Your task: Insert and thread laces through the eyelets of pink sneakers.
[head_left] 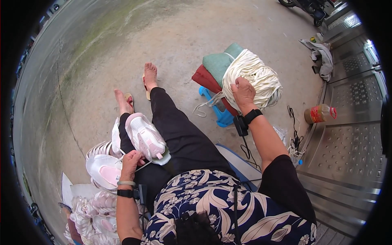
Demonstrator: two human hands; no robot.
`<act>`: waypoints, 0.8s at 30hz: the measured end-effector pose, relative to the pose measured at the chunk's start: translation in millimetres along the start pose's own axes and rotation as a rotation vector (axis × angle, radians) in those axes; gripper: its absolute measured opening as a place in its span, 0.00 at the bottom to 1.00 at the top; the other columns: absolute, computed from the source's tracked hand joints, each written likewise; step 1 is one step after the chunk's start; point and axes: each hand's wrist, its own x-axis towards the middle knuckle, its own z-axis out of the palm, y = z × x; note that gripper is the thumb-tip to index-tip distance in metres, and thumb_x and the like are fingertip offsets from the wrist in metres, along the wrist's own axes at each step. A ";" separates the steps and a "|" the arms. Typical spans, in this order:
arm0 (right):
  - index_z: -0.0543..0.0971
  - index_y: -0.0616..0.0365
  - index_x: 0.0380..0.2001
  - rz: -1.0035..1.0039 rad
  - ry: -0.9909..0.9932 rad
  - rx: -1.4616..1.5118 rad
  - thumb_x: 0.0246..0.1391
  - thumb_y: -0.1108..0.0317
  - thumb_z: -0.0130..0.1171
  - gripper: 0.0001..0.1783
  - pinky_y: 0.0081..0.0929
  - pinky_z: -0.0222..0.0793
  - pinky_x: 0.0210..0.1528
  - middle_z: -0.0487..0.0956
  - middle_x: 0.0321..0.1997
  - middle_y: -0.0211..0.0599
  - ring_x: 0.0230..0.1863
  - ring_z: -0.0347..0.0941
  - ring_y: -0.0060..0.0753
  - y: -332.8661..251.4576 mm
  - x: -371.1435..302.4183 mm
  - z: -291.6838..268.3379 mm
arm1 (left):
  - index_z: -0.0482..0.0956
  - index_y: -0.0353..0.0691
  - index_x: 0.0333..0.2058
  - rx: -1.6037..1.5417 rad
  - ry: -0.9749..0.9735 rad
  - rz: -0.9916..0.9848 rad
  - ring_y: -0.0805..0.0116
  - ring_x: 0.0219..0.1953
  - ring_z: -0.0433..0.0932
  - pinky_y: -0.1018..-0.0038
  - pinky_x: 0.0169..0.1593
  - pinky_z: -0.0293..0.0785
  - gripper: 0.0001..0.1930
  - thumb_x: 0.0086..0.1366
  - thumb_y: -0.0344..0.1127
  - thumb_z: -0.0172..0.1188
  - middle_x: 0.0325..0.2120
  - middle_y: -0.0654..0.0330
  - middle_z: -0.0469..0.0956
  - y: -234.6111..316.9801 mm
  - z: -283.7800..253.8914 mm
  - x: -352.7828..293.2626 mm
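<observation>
A pink and white sneaker upper (146,136) rests on my left thigh. My left hand (131,162) is beside its near end, with the fingers closed in a pinch on a thin white shoelace (143,165). To the right, a thick bundle of off-white shoelaces (261,79) lies over a folded green cloth (220,65) and a dark red one (206,79), on a small blue stool (223,116). My right hand (244,92) is at the near left side of this bundle, its fingers curled closed onto the laces. Some lace ends hang down at the stool's left.
More pink and white shoe uppers (108,171) are stacked at my left, with a larger heap (98,216) nearer. A bottle of brown liquid (320,113) stands by the metal door (351,139) at right. Black cables (295,130) lie on the floor.
</observation>
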 end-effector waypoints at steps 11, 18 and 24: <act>0.73 0.51 0.18 -0.146 0.202 -0.031 0.42 0.67 0.53 0.05 0.39 0.64 0.27 0.72 0.22 0.40 0.26 0.71 0.45 -10.8 -3.5 -12.6 | 0.75 0.39 0.26 0.014 -0.001 0.026 0.79 0.18 0.72 0.84 0.23 0.66 0.11 0.60 0.40 0.55 0.21 0.64 0.75 1.9 0.3 -2.7; 0.72 0.54 0.20 -0.645 -0.316 0.047 0.38 0.71 0.52 0.02 0.37 0.66 0.28 0.71 0.25 0.44 0.28 0.71 0.45 -120.7 -36.2 -27.5 | 0.73 0.37 0.36 0.010 0.077 0.212 0.81 0.15 0.67 0.86 0.19 0.63 0.08 0.59 0.33 0.53 0.27 0.62 0.76 54.6 22.9 -19.7; 0.73 0.52 0.25 -0.913 -0.777 0.765 0.43 0.68 0.53 0.04 0.37 0.70 0.30 0.76 0.25 0.40 0.30 0.75 0.43 -228.6 -101.9 -62.4 | 0.66 0.34 0.49 -0.180 -0.268 0.504 0.79 0.21 0.70 0.84 0.21 0.65 0.24 0.60 0.45 0.48 0.37 0.60 0.73 115.7 70.4 -49.8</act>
